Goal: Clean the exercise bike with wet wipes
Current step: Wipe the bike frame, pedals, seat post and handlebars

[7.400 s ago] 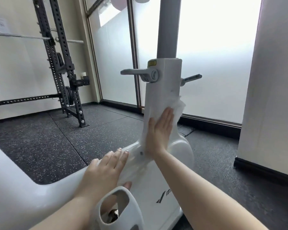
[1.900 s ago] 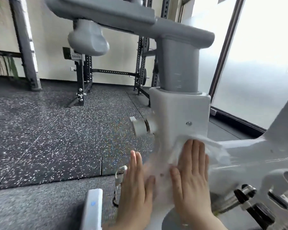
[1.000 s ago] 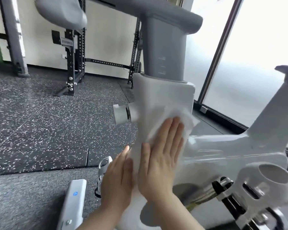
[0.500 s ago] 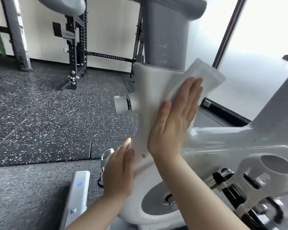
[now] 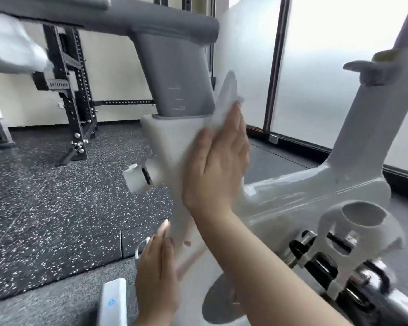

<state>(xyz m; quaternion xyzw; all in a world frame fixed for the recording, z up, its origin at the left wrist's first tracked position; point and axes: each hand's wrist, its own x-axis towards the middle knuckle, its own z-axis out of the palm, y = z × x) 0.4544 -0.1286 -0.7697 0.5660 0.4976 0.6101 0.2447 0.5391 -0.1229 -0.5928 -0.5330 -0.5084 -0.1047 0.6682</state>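
Exercise bike (image 5: 292,191), white-framed, is standing on the speckled black rubber floor (image 5: 45,196) and filling most of the view, beside a frosted glass wall (image 5: 339,67). Its grey seat post (image 5: 174,78) is rising out of a white frame column (image 5: 165,142), with a grey horizontal bar crossing the top of the view. A white adjustment knob (image 5: 136,178) is sticking out of the column's left side. Behind the bike, a black perforated weight rack (image 5: 73,102) is standing against a pale wall.

The person's right hand (image 5: 218,165) is pressing flat against the upper column, fingers straight and together, pinning a white wet wipe (image 5: 221,104) to the frame. The wipe's free edge is sticking up past the fingertips, beside the base of the seat post. This grip is a flat-palmed press, not a curl around the wipe.

The left hand (image 5: 157,276) is resting lower on the column's left edge, fingers straight and holding nothing.

A white bottle cage (image 5: 360,234) is sitting on the frame at lower right. A small white device with a blue dot (image 5: 112,302) is lying on the floor near the left wrist. Motion is blurring much of the scene.
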